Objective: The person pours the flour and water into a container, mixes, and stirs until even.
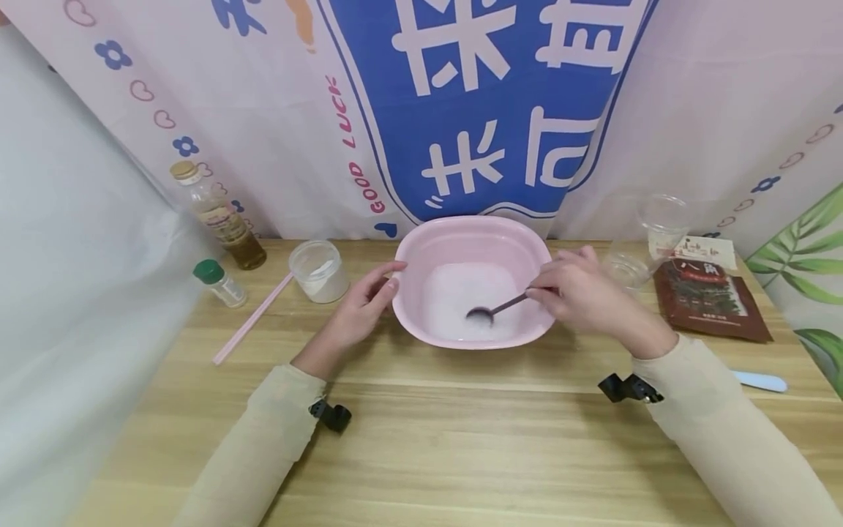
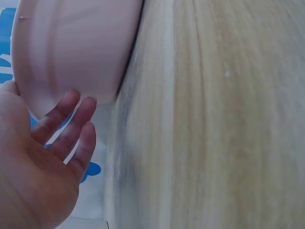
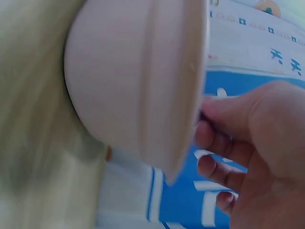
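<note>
A pink basin (image 1: 474,227) stands on the table with white, cloudy contents (image 1: 454,293) in its bottom. My right hand (image 1: 576,289) pinches the handle of a small dark spoon (image 1: 507,304) over the basin's right rim, and the spoon's bowl dips into the white contents. In the right wrist view, the fingers of the right hand (image 3: 252,148) are curled beyond the rim, with most of the spoon hidden by the basin wall. At the basin's left side, my left hand (image 1: 356,311) touches the rim with loosely extended fingers; the left wrist view shows fingertips (image 2: 71,95) against the outer wall.
Left of the basin are a jar of white powder (image 1: 321,274), a pink stick (image 1: 253,318), a green-capped shaker (image 1: 220,283) and an oil bottle (image 1: 227,223). To the right are clear plastic cups (image 1: 626,271), a brown spice packet (image 1: 707,300) and a light blue handle (image 1: 760,380).
</note>
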Motion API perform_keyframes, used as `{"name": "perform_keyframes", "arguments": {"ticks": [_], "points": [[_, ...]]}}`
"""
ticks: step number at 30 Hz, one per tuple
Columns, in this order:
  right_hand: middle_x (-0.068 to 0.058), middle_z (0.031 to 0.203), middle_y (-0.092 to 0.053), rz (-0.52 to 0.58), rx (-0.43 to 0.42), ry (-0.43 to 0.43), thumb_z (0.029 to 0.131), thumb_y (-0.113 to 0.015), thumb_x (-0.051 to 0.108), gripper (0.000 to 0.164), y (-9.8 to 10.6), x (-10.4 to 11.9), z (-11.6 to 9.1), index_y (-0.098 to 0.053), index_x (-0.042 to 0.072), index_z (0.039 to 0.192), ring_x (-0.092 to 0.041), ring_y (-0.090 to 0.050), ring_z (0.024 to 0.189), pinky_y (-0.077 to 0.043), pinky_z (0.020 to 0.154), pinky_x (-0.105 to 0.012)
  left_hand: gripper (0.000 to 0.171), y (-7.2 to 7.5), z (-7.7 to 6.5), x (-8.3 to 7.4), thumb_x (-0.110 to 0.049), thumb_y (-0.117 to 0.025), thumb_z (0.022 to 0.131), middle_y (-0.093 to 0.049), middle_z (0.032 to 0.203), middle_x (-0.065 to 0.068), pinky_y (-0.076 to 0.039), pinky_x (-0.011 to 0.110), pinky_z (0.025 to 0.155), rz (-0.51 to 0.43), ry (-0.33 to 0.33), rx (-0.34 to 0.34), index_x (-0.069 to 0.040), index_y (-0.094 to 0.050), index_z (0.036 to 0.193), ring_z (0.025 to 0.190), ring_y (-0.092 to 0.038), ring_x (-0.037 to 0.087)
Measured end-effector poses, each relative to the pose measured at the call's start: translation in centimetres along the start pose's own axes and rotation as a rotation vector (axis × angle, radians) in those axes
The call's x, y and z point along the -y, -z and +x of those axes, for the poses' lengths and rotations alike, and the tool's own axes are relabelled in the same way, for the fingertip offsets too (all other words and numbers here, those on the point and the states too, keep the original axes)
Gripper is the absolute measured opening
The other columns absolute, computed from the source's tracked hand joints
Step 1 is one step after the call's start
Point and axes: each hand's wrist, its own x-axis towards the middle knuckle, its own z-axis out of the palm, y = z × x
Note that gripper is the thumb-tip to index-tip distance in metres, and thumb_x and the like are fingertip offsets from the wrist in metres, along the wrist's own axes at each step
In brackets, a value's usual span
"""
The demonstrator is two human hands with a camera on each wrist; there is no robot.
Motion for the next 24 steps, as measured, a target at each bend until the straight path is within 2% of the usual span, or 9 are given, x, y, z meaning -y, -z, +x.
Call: {"name": "perform_keyframes", "arguments": {"ticks": [4, 7, 10, 13, 16, 20, 24], "points": [[0.001, 0.086, -0.078, 0.053, 0.02, 0.04, 0.099, -0.077, 0.016, 0.011, -1.8, 1.2, 1.3, -0.087, 0.012, 0.096, -0.025, -0.062, 0.094, -0.033, 0.092, -0.05, 0.04, 0.2, -0.1, 0.1, -0.017, -0.049, 0.115, -0.07, 0.1, 0.021, -0.057, 0.04, 0.076, -0.002, -0.01, 0.003, -0.008, -0.056, 0.153, 0.087, -0.063, 0.042], [-0.001, 0.082, -0.076, 0.032, -0.033, 0.034, 0.1, -0.077, 0.018, 0.013, -2.9, 1.9, 2.4, -0.086, 0.01, 0.095, -0.027, -0.062, 0.091, -0.036, 0.099, -0.054, 0.04, 0.3, -0.1, 0.1, -0.015, -0.049, 0.115, -0.071, 0.1, 0.023, -0.057, 0.037, 0.075, -0.014, -0.019, 0.011, -0.006, -0.055, 0.153, 0.085, -0.063, 0.041], [-0.004, 0.082, -0.078, -0.021, -0.109, -0.006, 0.1, -0.077, 0.018, 0.014, -3.4, 1.9, 3.4, -0.086, 0.009, 0.093, -0.03, -0.064, 0.089, -0.038, 0.096, -0.054, 0.04, 0.2, 0.0, 0.1, -0.014, -0.049, 0.115, -0.071, 0.101, 0.022, -0.056, 0.035, 0.074, -0.018, -0.023, 0.014, -0.006, -0.055, 0.154, 0.085, -0.063, 0.042], [-0.009, 0.088, -0.081, -0.085, -0.16, -0.064, 0.1, -0.077, 0.017, 0.015, -3.1, 1.2, 3.6, -0.085, 0.007, 0.094, -0.034, -0.067, 0.09, -0.038, 0.09, -0.051, 0.04, 0.0, 0.1, 0.0, -0.015, -0.049, 0.115, -0.071, 0.1, 0.021, -0.055, 0.034, 0.073, -0.012, -0.023, 0.012, -0.007, -0.055, 0.154, 0.084, -0.061, 0.043], [-0.012, 0.094, -0.082, -0.151, -0.174, -0.117, 0.1, -0.075, 0.016, 0.016, -2.3, 0.3, 3.0, -0.085, 0.005, 0.096, -0.037, -0.066, 0.092, -0.038, 0.087, -0.051, 0.04, 0.0, 0.1, -0.1, -0.017, -0.05, 0.115, -0.07, 0.099, 0.019, -0.054, 0.036, 0.072, -0.008, -0.019, 0.007, -0.009, -0.055, 0.154, 0.084, -0.06, 0.044], [-0.014, 0.098, -0.082, -0.163, -0.128, -0.144, 0.1, -0.073, 0.013, 0.015, -0.7, -0.4, 1.6, -0.085, 0.004, 0.098, -0.037, -0.061, 0.097, -0.034, 0.088, -0.053, 0.04, 0.0, 0.1, -0.1, -0.017, -0.05, 0.115, -0.071, 0.1, 0.019, -0.055, 0.039, 0.074, -0.007, -0.014, 0.004, -0.008, -0.055, 0.154, 0.085, -0.061, 0.044], [-0.009, 0.094, -0.081, -0.095, -0.052, -0.086, 0.097, -0.077, 0.01, 0.01, 0.5, -0.1, 0.4, -0.087, 0.009, 0.095, -0.032, -0.056, 0.095, -0.029, 0.086, -0.052, 0.04, 0.2, -0.1, 0.0, -0.017, -0.05, 0.115, -0.07, 0.099, 0.019, -0.056, 0.041, 0.075, 0.0, -0.005, 0.004, -0.008, -0.055, 0.154, 0.087, -0.062, 0.044]]}}
